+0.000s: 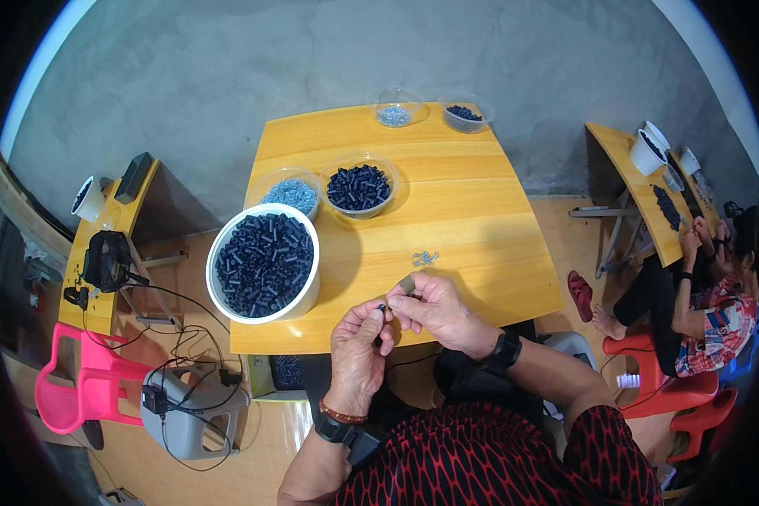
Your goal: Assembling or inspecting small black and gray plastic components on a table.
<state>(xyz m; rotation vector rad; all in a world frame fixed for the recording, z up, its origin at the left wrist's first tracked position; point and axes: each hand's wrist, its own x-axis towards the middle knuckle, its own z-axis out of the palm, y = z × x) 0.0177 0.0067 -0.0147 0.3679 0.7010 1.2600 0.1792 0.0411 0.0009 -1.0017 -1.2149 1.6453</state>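
My left hand (pixel 358 341) is closed in a pinch on a small black plastic tube (pixel 382 308), just over the front edge of the wooden table (pixel 472 207). Against it, my right hand (pixel 438 312) has its fingers pinched together. Whatever they grip is too small and covered to make out. A brownish-grey wrap (pixel 407 285) sits on one right finger. A few small silvery metal pieces (pixel 425 258) lie loose just beyond my hands. To the left stands a large white bucket (pixel 309 291) heaped with black tubes (pixel 264 261).
Behind the bucket are clear bowls of silvery pieces (pixel 290 195) and black tubes (pixel 359 186). Two more bowls (pixel 465 116) stand at the far edge. Cables (pixel 190 371) drape over a grey stool (pixel 207 413) at left. Another person (pixel 717 320) sits at a right-hand table.
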